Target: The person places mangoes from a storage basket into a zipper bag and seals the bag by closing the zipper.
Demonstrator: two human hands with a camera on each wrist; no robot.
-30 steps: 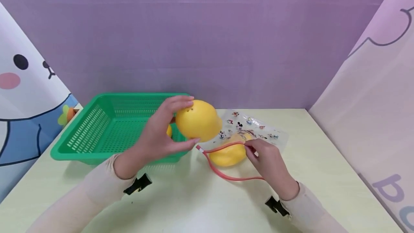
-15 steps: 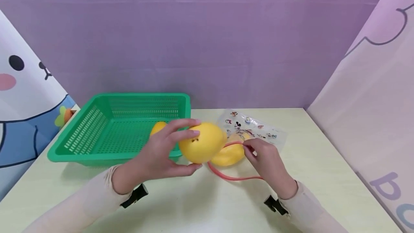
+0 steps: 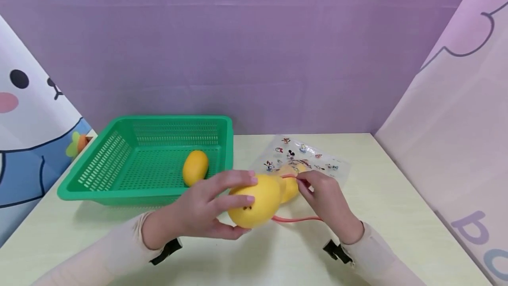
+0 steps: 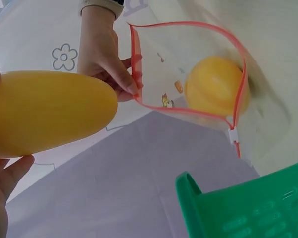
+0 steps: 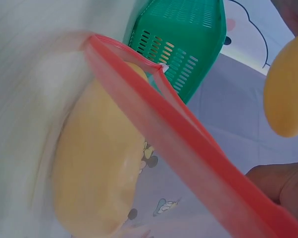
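Outside the clear bag, I hold a yellow fruit, left hand curled wide, right hand pinching the red rim, which a bump from the fruit could free.

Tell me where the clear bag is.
In the head view, the clear bag lies on the table to the right of the green basket, its red edge pinched by the right hand.

- Purple backdrop filling the top of the frame, faintly creased.
- Cartoon animal printed at the far left, pink-cheeked, in blue.
- Pale panel at the right, lilac lettering towards the lower corner.
- Cream table across the lower frame.
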